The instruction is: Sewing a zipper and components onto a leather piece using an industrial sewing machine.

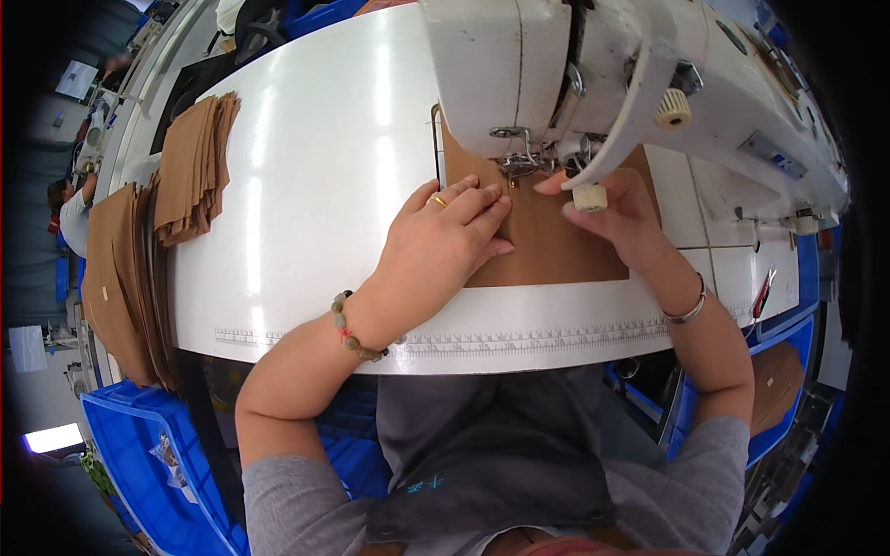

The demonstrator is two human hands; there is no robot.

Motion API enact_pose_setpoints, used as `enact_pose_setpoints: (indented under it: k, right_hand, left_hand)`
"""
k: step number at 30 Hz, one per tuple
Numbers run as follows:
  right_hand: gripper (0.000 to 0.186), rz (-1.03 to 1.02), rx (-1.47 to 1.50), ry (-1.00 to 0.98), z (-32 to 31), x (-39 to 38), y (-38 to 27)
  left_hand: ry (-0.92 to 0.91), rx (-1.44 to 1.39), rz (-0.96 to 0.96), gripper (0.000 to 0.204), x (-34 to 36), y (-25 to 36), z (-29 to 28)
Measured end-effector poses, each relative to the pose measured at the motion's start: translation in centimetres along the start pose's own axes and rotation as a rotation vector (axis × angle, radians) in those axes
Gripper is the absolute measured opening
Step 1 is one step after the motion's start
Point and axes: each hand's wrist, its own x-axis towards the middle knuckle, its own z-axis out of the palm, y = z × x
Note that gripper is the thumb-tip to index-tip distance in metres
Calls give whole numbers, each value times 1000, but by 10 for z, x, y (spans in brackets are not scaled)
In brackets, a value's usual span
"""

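A flat brown panel (556, 259), fabric or leather, lies on the white sewing table under the presser foot (525, 167) of a sewing machine (491, 83). My left hand (440, 241) rests palm down on the panel's left part, fingers stretched toward the foot. To the right of the foot, my right hand (623, 222) is over the panel with thumb and forefinger apart. A cream knob (591, 197) and a curved white lever hide part of that hand. Whether anything small is near its fingertips I cannot make out.
Stacks of brown pieces (197, 167) lie at the table's left, with more brown pieces (120, 278) draped over the edge. Blue bins (130, 417) flank the table. Red-handled snips (763, 295) lie at the right. A ruler strip (464, 346) runs along the front. Another person (76, 218) sits far left.
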Motion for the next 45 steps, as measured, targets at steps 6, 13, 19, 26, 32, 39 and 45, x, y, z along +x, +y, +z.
enact_pose_setpoints:
  k: [6, 13, 19, 26, 32, 39, 45]
  right_hand:
    - [35, -157, -575, 13, 12, -6, -5]
    - [56, -414, -1185, -16, 30, -16, -2]
    - [52, -403, -1211, 22, 28, -11, 1]
    - [48, -392, -1208, 38, 25, -7, 4]
    - [49, -397, -1175, 39, 23, -5, 6]
    - [47, -403, -1184, 60, 23, -5, 8]
    - [44, -408, -1161, 63, 23, -4, 8]
  left_hand:
    - [-40, -50, -23, 54, -2, 2, -5]
    - [-55, -10, -13, 56, 0, 3, -6]
    - [-28, -9, 3, 58, 6, -1, -3]
    - [26, -13, 10, 56, 10, -6, 3]
    - [1, -48, -4, 51, 10, -7, 3]
    - [30, -17, 15, 51, 12, -8, 4]
    - [-43, -61, -16, 47, 11, -8, 5]
